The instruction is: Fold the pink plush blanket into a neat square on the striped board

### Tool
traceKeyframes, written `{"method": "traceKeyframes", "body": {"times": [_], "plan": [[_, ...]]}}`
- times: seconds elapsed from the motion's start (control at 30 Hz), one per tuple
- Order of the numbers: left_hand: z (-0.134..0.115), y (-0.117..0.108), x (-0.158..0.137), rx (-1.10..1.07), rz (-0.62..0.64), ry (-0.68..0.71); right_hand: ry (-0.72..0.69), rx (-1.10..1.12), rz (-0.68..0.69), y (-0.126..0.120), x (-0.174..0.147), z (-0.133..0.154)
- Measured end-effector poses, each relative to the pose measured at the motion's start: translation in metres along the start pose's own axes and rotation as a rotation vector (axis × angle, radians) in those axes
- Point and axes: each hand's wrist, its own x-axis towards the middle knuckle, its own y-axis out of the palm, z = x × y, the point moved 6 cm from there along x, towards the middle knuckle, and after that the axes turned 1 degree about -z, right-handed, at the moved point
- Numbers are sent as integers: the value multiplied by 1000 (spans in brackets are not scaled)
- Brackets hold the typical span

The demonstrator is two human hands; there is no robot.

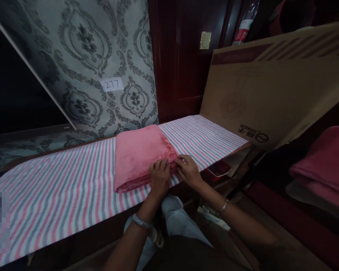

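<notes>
A folded pink cloth (pixel 138 150), soft and thick like a towel or small blanket, lies on a striped sheet (pixel 81 180). Its near edge shows several layers, and its right side has a darker, ruffled patch. My left hand (pixel 160 175) has its fingers curled over the cloth's near edge by the right corner. Close beside it, my right hand (pixel 188 171) pinches that same corner between thumb and fingers. Both hands touch the cloth, and part of the corner is hidden beneath my fingers.
A large cardboard box panel (pixel 268 86) leans at the right end of the striped surface. Patterned wallpaper with a paper label (pixel 112 84) rises behind, and a dark screen (pixel 22 82) stands at left. More pink cloth (pixel 324 162) is piled at far right.
</notes>
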Motion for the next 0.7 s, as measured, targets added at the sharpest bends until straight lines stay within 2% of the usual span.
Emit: {"method": "traceKeyframes", "body": {"times": [0.1,0.23,0.37,0.6,0.7], "plan": [[-1,1,0,12,-55,28,4,-25,-17,6,-1,1],[-9,-4,-4,50,-170,97,-23,-4,-118,6,-6,3],[-6,-12,-17,80,-171,148,-20,-14,-142,7,-13,-1],[52,-50,-58,178,-171,63,-4,19,-133,10,-15,-7],[72,-63,-66,256,-150,17,-2,19,-143,9,-15,-6]]}}
